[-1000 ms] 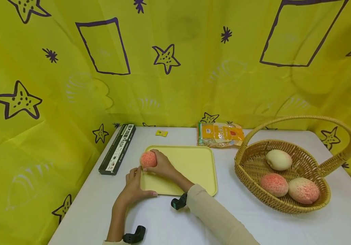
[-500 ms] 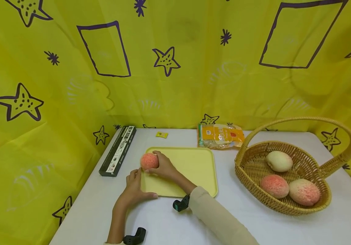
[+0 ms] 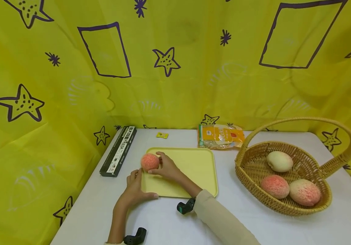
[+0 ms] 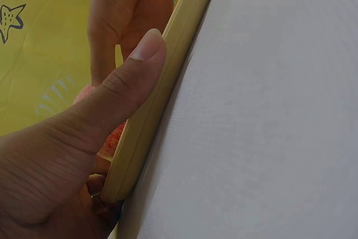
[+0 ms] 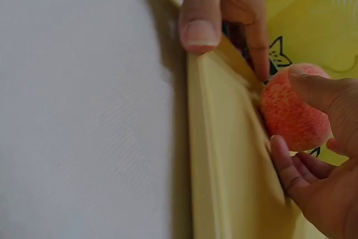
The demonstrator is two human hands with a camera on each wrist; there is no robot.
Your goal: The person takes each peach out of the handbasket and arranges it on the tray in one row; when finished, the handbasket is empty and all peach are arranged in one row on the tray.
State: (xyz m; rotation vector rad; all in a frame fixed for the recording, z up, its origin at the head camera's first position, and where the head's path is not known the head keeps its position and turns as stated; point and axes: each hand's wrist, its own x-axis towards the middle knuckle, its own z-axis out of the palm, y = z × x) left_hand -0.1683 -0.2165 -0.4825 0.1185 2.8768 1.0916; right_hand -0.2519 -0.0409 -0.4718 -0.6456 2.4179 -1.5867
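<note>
A pink-red peach (image 3: 149,162) sits at the left side of the yellow tray (image 3: 190,170). My right hand (image 3: 170,168) is beside it, thumb and fingers spread loosely around its right side. In the right wrist view the thumb overlaps the top of the peach (image 5: 293,113) and the fingertips (image 5: 278,145) are at its lower side. My left hand (image 3: 134,189) rests at the tray's near left corner, fingers extended along the left edge and thumb along the front edge. Its thumb (image 4: 131,79) lies against the tray rim in the left wrist view.
A wicker basket (image 3: 245,175) with a tall handle stands at right, holding two pinkish peaches (image 3: 275,186) and a pale fruit (image 3: 279,161). A black pasta box (image 3: 118,151) lies at left. Behind the tray are a small yellow packet (image 3: 162,135) and an orange food bag (image 3: 221,136).
My right hand has eased slightly to the right and its fingers have loosened from the peach, which stays at the tray's left side. The left hand has kept its place.
</note>
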